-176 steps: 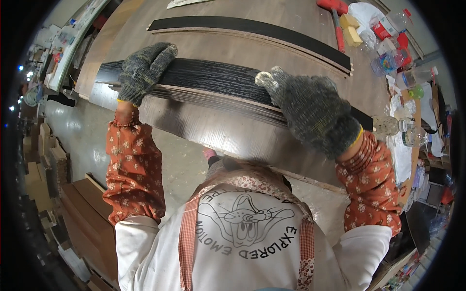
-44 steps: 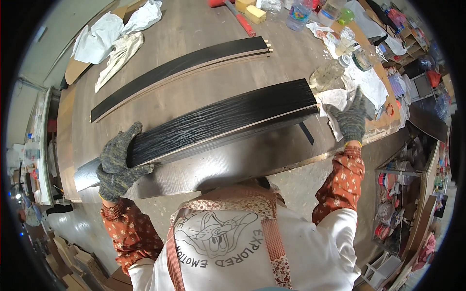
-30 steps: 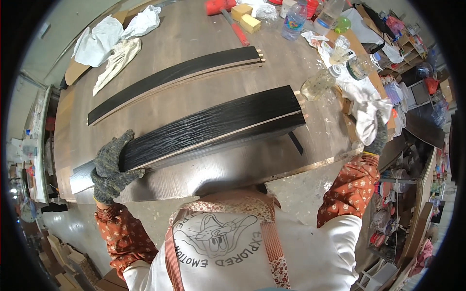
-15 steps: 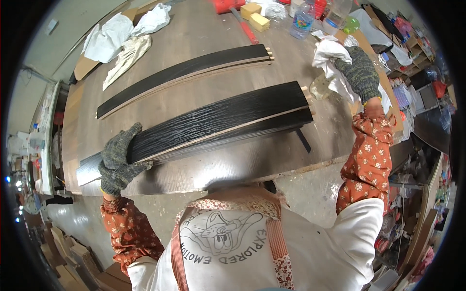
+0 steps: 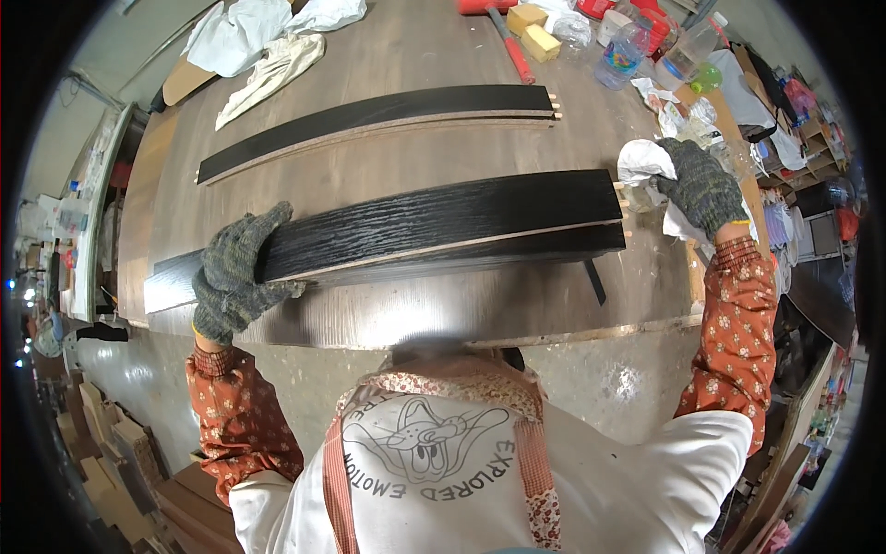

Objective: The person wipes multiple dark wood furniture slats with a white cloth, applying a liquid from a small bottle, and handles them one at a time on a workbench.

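My left hand (image 5: 238,277), in a dark green knitted glove, grips the left part of a black wood-grained board (image 5: 434,220), with fingers over the top and thumb along its near edge. Beneath this board lies another black piece (image 5: 489,254), partly hidden. Wooden dowels (image 5: 622,198) stick out of the right end. Just beyond that end, my gloved right hand (image 5: 701,187) is closed on a bunched white cloth (image 5: 643,162). Farther back lies a separate narrow stack of black boards (image 5: 378,120), also with dowels at its right end.
White and cream cloths (image 5: 272,78) lie at the far left of the table (image 5: 388,69). A red mallet (image 5: 517,57), yellow sponges (image 5: 540,42) and plastic bottles (image 5: 623,55) stand or lie at the far right. A dark strip (image 5: 595,283) pokes out under the boards.
My right hand has drawn nearer to the boards' right end, and its cloth is more tightly bunched. My left hand keeps its hold on the board. The whole view has shifted.
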{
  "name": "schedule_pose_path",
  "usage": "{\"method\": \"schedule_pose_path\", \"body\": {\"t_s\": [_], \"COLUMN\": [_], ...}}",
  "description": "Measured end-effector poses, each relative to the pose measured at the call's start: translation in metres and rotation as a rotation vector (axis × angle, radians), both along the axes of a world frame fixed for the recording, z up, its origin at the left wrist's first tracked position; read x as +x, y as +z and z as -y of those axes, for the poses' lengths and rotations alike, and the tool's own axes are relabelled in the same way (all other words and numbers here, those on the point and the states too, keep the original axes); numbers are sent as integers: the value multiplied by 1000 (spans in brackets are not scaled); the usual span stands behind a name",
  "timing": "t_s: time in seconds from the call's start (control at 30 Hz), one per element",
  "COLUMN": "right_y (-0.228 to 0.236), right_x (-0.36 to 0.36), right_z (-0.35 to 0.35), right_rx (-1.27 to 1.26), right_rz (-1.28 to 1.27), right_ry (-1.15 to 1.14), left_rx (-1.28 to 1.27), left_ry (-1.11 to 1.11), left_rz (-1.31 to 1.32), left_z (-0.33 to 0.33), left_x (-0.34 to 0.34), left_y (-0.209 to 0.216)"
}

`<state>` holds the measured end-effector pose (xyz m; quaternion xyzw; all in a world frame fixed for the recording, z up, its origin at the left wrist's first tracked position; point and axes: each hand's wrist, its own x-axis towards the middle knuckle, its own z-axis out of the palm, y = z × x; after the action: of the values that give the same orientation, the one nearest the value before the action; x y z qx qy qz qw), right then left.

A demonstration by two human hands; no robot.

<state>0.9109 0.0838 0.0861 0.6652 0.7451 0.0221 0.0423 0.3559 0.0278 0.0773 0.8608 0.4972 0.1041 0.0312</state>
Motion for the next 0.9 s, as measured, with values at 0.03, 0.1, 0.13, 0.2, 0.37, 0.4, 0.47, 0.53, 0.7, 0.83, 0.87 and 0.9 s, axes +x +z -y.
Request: {"method": "schedule_pose_path", "body": {"t_s": [0.03,0.1,0.13,0.2,0.37,0.4,0.47,0.53,0.7,0.83,0.87,0.9], "right_y": [-5,-7,-16,-21,-116,-144,-180,-171,-93,-28,-21,-22], "right_x": [3,7,16,38,94,98,92,63,19,17,18,11], "right_z": [2,6,11,29,80,91,95,87,65,39,26,9], "right_rx": [40,115,239,507,979,996,971,949,1022,1018,963,903], "right_rz": [-37,-145,-310,-600,-1166,-1207,-1178,-1066,-923,-828,-727,-630], "right_ry": [28,-68,-128,-251,-752,-842,-883,-850,-613,-180,-117,-117], "left_rx": [1,-13,10,37,-23,-17,-17,-9,-2,-22,31,80], "left_ry": [13,29,4,-38,-4,-5,0,3,-29,-72,-104,-128], "left_rz": [8,10,-8,-35,-37,-40,-32,-38,-35,18,35,40], "left_z": [0,1,2,-2,3,3,4,5,1,-4,-5,-6], "left_x": [0,0,-2,-1,-8,-9,-7,-6,-8,-8,-7,-8], "left_y": [-1,0,-1,-2,-1,-3,-3,-4,-7,-11,-13,-16]}}
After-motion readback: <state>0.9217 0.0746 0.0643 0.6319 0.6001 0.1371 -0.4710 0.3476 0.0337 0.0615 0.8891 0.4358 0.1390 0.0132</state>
